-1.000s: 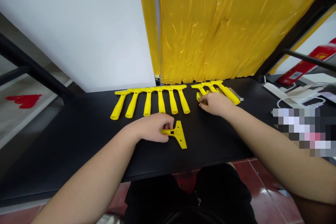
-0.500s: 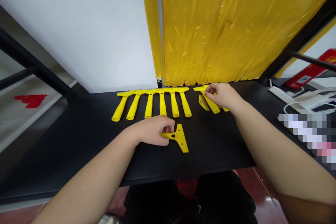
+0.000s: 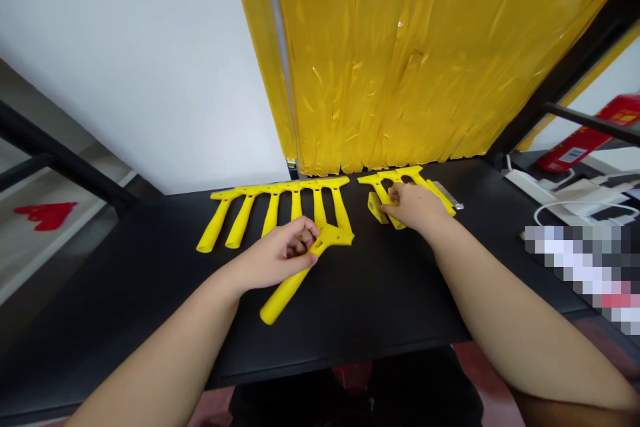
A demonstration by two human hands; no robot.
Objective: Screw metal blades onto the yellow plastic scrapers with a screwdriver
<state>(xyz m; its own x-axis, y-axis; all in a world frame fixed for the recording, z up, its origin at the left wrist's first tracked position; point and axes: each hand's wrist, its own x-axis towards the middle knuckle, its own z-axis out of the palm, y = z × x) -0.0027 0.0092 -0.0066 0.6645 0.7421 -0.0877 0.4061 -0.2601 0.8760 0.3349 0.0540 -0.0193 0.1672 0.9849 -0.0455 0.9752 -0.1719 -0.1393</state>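
Six scrapers aligned, one in the left hand

A yellow scraper (image 3: 286, 295) is held by the left hand (image 3: 287, 250) near the neck, pinched between the thumb and the curled fingers; its hollow handle is angled towards the near edge of the black worktop (image 3: 360, 313), and its flat head is pointed the other way, just short of the row behind.

In that left row (image 3: 297, 203), six like scrapers are laid side by side, heads towards the back and handles towards the person; at the right, a smaller right group (image 3: 381, 192), apparently of three, is partly covered by the right hand (image 3: 417, 207); its fingers are bent over the group, but whether anything is gripped cannot be told. Just left of those fingers a small yellow piece (image 3: 376, 208) is seen; beyond the hand a clear or metallic strip (image 3: 449, 195) is left lying.

The work is judged to be partway; six pieces are set in order, while the held one is placed with neither set; whether those in the left row are finished cannot be told, nor is any fitted part made out on the held one.
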